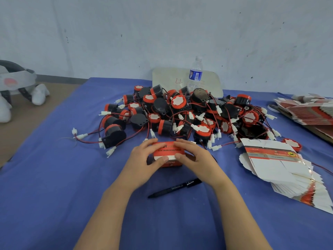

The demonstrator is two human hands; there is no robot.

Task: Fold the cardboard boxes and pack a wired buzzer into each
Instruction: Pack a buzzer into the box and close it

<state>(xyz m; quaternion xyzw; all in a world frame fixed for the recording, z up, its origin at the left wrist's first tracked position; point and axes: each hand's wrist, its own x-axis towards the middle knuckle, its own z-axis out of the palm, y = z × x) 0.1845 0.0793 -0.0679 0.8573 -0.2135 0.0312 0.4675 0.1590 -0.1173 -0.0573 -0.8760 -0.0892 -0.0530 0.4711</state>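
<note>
A small red cardboard box point(168, 152) with dark print sits on the blue cloth in front of me. My left hand point(144, 162) grips its left side, thumb on the near face and fingers over the top. My right hand point(193, 156) grips its right side the same way. Behind the box lies a big heap of black-and-red wired buzzers point(180, 112) with red and black leads and white plugs. A fanned stack of flat unfolded boxes point(281, 166) lies to the right.
A black pen point(175, 188) lies on the blue cloth point(54, 177) just near my wrists. A water bottle point(195, 73) and a white board point(169, 78) stand behind the heap. More flat boxes point(310, 110) pile at far right. A person's white shoes point(38, 94) show at left.
</note>
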